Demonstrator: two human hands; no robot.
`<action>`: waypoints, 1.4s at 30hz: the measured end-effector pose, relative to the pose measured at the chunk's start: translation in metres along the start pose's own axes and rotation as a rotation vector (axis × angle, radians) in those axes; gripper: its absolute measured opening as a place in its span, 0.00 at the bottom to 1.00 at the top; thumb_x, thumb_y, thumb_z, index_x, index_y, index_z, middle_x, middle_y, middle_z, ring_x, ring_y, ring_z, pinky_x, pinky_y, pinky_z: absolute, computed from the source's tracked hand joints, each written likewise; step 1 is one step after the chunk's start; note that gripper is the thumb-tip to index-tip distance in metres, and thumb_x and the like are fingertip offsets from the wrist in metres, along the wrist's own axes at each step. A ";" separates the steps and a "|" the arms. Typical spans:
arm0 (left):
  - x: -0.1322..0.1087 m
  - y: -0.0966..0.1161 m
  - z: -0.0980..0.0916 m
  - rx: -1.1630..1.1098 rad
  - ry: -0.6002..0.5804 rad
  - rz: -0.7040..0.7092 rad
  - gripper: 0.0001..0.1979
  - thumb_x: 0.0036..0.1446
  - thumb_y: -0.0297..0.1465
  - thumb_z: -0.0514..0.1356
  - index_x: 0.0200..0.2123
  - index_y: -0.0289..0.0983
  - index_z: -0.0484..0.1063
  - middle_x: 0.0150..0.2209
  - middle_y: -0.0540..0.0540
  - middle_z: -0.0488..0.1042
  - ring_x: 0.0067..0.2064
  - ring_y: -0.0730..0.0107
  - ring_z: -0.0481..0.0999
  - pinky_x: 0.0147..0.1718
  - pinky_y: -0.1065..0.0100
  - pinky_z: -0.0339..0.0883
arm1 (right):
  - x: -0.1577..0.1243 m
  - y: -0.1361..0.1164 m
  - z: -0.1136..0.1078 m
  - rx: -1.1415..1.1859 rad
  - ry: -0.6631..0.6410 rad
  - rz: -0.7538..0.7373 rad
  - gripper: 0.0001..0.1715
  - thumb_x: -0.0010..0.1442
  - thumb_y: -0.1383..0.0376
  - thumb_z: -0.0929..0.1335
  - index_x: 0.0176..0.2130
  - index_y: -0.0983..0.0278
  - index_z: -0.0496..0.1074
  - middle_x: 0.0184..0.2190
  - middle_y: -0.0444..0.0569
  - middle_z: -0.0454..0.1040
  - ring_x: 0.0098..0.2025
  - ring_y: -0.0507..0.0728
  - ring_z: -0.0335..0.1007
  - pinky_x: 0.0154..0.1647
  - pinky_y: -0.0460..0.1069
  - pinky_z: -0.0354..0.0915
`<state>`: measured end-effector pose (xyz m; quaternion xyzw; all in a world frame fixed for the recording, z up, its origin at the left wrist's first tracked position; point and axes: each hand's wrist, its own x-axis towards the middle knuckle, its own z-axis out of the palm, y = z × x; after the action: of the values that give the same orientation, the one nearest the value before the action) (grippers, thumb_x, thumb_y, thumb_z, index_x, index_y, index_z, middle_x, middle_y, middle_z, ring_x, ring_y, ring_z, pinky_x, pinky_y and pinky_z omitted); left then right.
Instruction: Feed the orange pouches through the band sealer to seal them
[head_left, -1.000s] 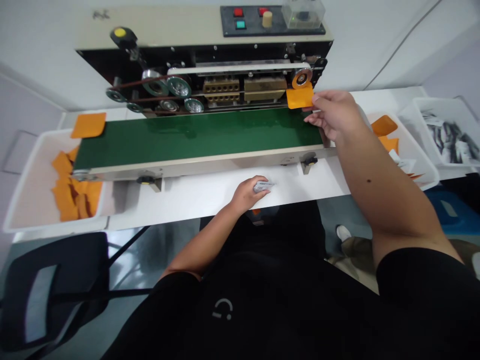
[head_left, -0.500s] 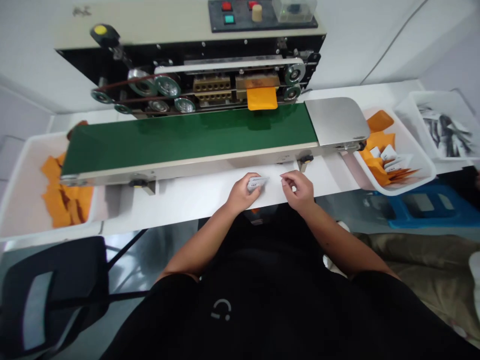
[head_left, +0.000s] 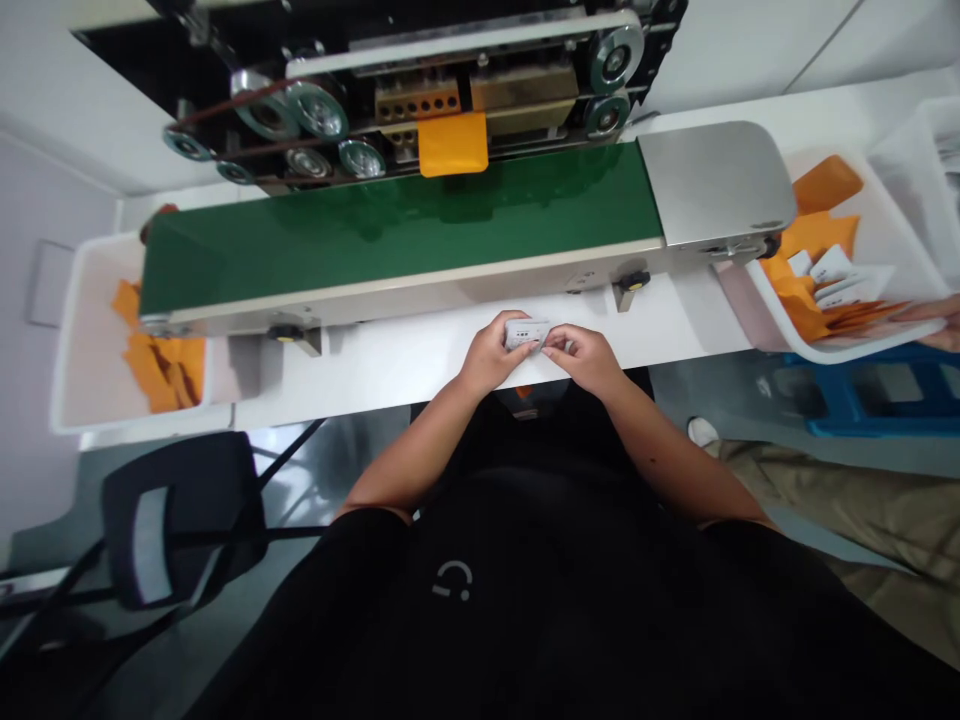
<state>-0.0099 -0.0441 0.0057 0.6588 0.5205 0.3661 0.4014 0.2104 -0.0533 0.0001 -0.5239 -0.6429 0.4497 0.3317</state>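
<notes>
My left hand (head_left: 487,355) is closed around a small stack of white printed cards (head_left: 526,330), held just above the white table in front of the conveyor. At the stack's right edge, the thumb and fingers of my right hand (head_left: 589,358) pinch together on the corner. Beyond both hands runs the green conveyor belt (head_left: 337,245) of a band sealing machine (head_left: 517,95). An orange pouch (head_left: 453,145) hangs by its top edge from the sealing jaws, over the belt.
A white bin (head_left: 90,390) with orange pouches stands left. Another bin (head_left: 832,352) at right holds orange pouches and white packets; another person's hand (head_left: 941,320) reaches its edge. A further bin (head_left: 919,150) is behind it. A black chair (head_left: 187,500) and blue stool (head_left: 862,415) are below.
My right hand has moved left onto the cards' edge. The orange pouch has travelled left along the sealer. Another person's hand has appeared at the right bin. The view has shifted.
</notes>
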 end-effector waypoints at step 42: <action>0.001 -0.004 -0.001 0.066 -0.032 0.022 0.17 0.60 0.38 0.70 0.51 0.41 0.77 0.45 0.46 0.84 0.42 0.63 0.82 0.42 0.66 0.74 | -0.007 -0.020 -0.035 0.313 0.205 0.062 0.15 0.58 0.57 0.76 0.41 0.64 0.79 0.34 0.47 0.79 0.33 0.52 0.73 0.35 0.48 0.72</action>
<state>-0.0122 -0.0427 0.0023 0.6831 0.5185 0.3425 0.3836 0.2362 -0.0529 0.0323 -0.5284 -0.5117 0.4984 0.4588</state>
